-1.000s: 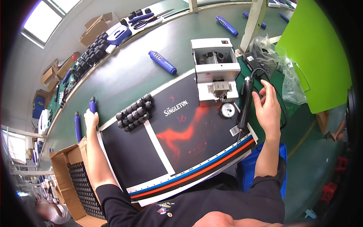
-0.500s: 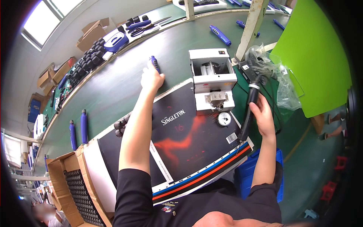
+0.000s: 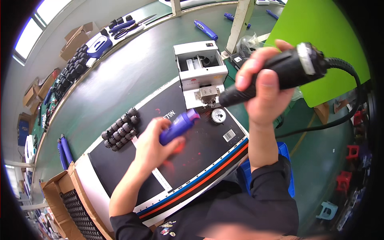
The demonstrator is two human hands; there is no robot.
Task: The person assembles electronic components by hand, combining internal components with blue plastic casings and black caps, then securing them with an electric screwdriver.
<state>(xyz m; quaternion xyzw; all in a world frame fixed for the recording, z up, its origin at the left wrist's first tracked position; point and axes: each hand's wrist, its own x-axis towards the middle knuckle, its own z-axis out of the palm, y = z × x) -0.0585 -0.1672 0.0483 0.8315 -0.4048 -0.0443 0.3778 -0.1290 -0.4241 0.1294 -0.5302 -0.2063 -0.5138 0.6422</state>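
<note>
My left hand [image 3: 149,147] is closed around a blue pen-shaped housing [image 3: 177,128], blurred by motion, with a reddish end toward the feeder. It hangs over the dark printed mat [image 3: 192,150]. In my right hand [image 3: 264,94], fingers wrapped round it, is a black electric screwdriver [image 3: 286,70] with a thick cable. Its nose slants down to the left, near the outlet of a white screw feeder [image 3: 200,76]; whether they touch I cannot tell. A round white dial [image 3: 218,115] lies just in front of the feeder.
Rows of small black parts [image 3: 121,130] stand on the mat's left side. Blue housings [image 3: 64,150] lie further left, and another [image 3: 206,30] lies behind the feeder. A cardboard box [image 3: 76,188] of black parts sits at lower left. A post [image 3: 240,26] and green panel [image 3: 316,52] rise at right.
My left hand has brought the blue housing from the far bench back over the mat. My right hand has raised the electric screwdriver and swung its nose toward the feeder. The view has shifted.
</note>
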